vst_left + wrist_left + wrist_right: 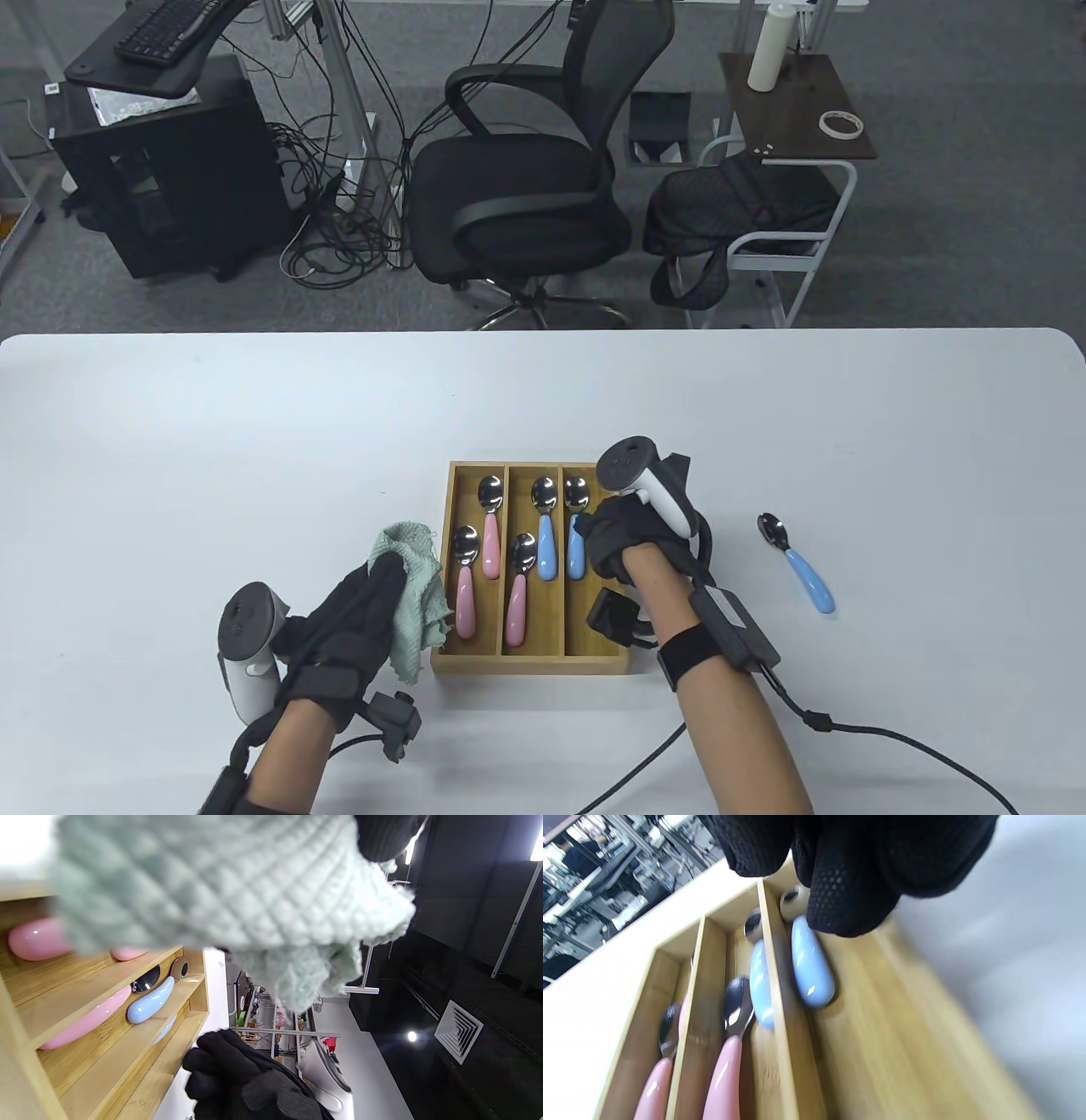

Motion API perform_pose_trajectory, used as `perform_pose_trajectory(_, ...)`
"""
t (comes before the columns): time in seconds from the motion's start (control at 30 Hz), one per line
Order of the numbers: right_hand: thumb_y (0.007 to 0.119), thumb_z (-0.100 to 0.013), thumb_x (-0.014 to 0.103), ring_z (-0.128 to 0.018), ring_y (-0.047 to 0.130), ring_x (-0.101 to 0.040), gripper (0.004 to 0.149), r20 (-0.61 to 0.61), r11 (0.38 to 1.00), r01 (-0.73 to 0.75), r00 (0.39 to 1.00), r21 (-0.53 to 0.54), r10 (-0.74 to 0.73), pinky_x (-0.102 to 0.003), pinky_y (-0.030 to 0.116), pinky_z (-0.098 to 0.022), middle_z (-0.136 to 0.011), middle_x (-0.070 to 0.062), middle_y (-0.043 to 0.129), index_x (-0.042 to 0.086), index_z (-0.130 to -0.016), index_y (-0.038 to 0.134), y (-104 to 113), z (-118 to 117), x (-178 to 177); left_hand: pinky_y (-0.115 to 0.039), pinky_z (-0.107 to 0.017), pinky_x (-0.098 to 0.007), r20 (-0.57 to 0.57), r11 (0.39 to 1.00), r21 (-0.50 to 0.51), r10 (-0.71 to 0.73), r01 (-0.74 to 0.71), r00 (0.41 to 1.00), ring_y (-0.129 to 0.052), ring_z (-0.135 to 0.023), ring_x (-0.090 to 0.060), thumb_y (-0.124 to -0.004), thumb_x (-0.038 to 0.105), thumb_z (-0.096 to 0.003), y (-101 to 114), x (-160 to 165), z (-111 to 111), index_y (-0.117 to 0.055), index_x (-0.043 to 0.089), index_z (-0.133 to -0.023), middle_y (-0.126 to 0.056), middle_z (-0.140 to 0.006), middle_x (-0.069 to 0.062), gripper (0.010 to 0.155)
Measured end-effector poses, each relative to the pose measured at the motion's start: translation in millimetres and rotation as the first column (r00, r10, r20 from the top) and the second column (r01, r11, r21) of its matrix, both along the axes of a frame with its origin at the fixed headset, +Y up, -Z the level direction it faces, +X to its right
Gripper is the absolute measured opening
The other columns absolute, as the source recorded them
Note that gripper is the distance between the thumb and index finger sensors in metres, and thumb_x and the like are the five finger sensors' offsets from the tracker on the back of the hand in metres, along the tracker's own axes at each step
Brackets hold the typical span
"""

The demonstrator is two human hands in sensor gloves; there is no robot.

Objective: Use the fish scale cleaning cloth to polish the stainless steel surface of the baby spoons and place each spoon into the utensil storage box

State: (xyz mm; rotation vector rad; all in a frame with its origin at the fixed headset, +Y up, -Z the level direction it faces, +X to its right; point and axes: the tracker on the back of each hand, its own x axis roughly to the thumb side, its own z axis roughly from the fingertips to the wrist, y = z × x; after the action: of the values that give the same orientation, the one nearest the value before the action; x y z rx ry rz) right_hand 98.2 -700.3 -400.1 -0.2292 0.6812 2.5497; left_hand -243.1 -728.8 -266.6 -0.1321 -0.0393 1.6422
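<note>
The wooden utensil box (530, 664) has three lanes. Two pink spoons (465, 594) lie in its left lane. The middle lane holds a blue spoon (545, 543) and a pink one (516, 607). My right hand (590, 533) reaches into the right lane, its curled fingertips (848, 899) pinching the neck of a blue spoon (812, 963) that lies on the lane's floor. My left hand (382, 586) hovers left of the box and grips the pale green fish scale cloth (416, 586), which fills the left wrist view (237, 887). Another blue spoon (806, 577) lies on the table to the right.
The white table (212, 467) runs wide on every side of the box. Glove cables (848, 730) trail off the front edge. Beyond the far edge stand an office chair (526, 187) and a side table (797, 110).
</note>
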Motion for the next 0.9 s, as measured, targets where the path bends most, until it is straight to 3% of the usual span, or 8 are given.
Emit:
perform_pose_trajectory(0.13,0.067,-0.064,0.039,-0.054,0.098,-0.023,0.047,0.090,0.985,-0.108,0.991,0.136,0.096,-0.036,0.087,-0.041,-0.087,-0.012,0.085,0.010,-0.101,0.065,19.8,6.5,47.0,-0.090,-0.047,-0.043,0.001,1.000,0.002,0.000,0.000,1.000,-0.106,-0.054,-0.017,-0.062,0.050,-0.0630,-0.6,-0.4,-0.4,-0.079,0.011,-0.090,-0.097,-0.069,0.002,0.050)
perform_pose_trajectory(0.3,0.068,-0.063,0.039,-0.074,0.089,-0.032,0.049,0.214,0.911,-0.332,0.935,0.245,0.283,-0.045,0.081,-0.055,-0.100,-0.016,0.071,0.014,-0.104,0.060,14.3,19.8,106.9,-0.090,-0.047,-0.043,0.007,1.000,-0.002,0.000,0.000,1.000,-0.106,-0.054,-0.018,-0.062,0.050,-0.0631,-1.0,0.2,-0.4,-0.079,0.011,-0.090,-0.097,-0.069,0.001,0.050)
perform_pose_trajectory(0.4,0.068,-0.063,0.042,-0.080,0.082,-0.039,0.056,0.253,0.869,-0.466,0.872,0.169,0.418,-0.050,0.076,-0.059,-0.103,-0.022,0.063,0.008,-0.106,0.056,-7.2,30.0,138.5,-0.090,-0.047,-0.043,0.012,1.000,-0.003,-0.009,0.009,1.000,-0.106,-0.054,-0.018,-0.062,0.050,-0.0631,-1.7,0.8,-0.7,-0.079,0.011,-0.090,-0.097,-0.069,0.001,0.050)
perform_pose_trajectory(0.57,0.068,-0.062,0.044,-0.090,0.066,-0.051,0.062,0.255,0.837,-0.546,0.817,0.047,0.518,-0.061,0.064,-0.065,-0.109,-0.028,0.049,0.005,-0.108,0.052,-46.5,40.6,167.2,-0.090,-0.047,-0.044,0.024,1.000,-0.011,-0.015,0.015,1.000,-0.106,-0.055,-0.018,-0.062,0.050,-0.0631,-4.0,2.7,-1.1,-0.079,0.011,-0.090,-0.097,-0.069,0.001,0.050)
perform_pose_trajectory(0.7,0.067,-0.062,0.045,-0.092,0.063,-0.052,0.062,0.229,0.809,-0.588,0.791,0.025,0.568,-0.062,0.062,-0.066,-0.110,-0.027,0.047,0.006,-0.108,0.053,-69.4,43.8,171.0,-0.090,-0.047,-0.044,0.029,1.000,-0.012,-0.022,0.023,0.999,-0.106,-0.055,-0.018,-0.062,0.050,-0.0631,-4.8,3.3,-1.2,-0.079,0.011,-0.091,-0.097,-0.069,0.001,0.051)
perform_pose_trajectory(0.9,0.071,-0.061,0.040,-0.087,0.070,-0.046,0.051,0.211,0.759,-0.647,0.753,0.068,0.623,-0.058,0.065,-0.065,-0.104,-0.022,0.059,0.009,-0.100,0.064,-77.4,43.3,166.2,-0.089,-0.048,-0.044,0.042,0.999,-0.016,-0.030,0.031,0.999,-0.106,-0.055,-0.019,-0.061,0.050,-0.0634,-6.3,5.5,-1.4,-0.078,0.011,-0.091,-0.096,-0.070,0.000,0.051)
